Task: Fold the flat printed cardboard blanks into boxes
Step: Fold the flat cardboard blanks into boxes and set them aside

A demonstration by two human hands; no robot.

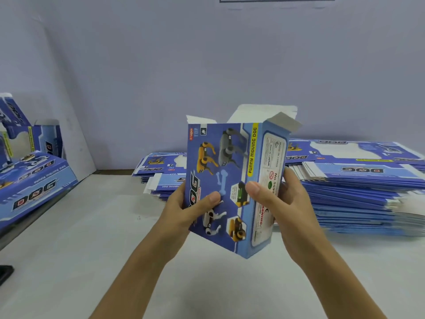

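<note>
My left hand [184, 210] and right hand [282, 201] grip the opened-out dog-toy box [230, 180] upright by its sides, so its top flaps [264, 116] stay free for folding.

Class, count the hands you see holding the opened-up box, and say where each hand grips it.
2. The left hand grips the box at its left edge, thumb on the printed front; the right hand grips its right side panel.

The box [232, 180] hides the fingers of both hands behind it. At nine o'clock, finished boxes [30, 171] run past the edge. At three o'clock, the stack of blanks [358, 192] is blurred and cropped.
</note>
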